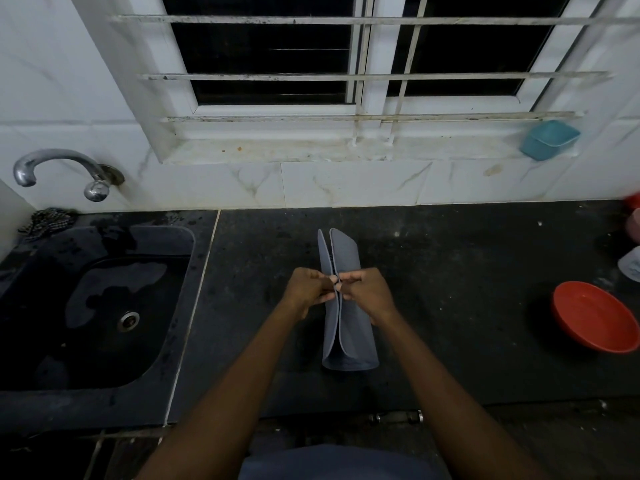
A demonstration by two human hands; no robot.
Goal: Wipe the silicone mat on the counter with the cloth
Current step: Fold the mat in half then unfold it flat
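Observation:
A grey silicone mat (351, 337) lies on the dark counter (450, 306) in the middle of the view, curled so that its two long edges rise and meet above it. My left hand (308, 289) pinches the left edge and my right hand (367, 289) pinches the right edge, fingertips almost touching at the mat's middle. A dark checked cloth (48, 221) lies crumpled at the back left corner, behind the sink and away from both hands.
A black sink (104, 306) with wet patches sits to the left, below a metal tap (62, 171). A red bowl (594, 318) stands on the counter at right, with other containers at the right edge. A teal tub (549, 140) rests on the window sill.

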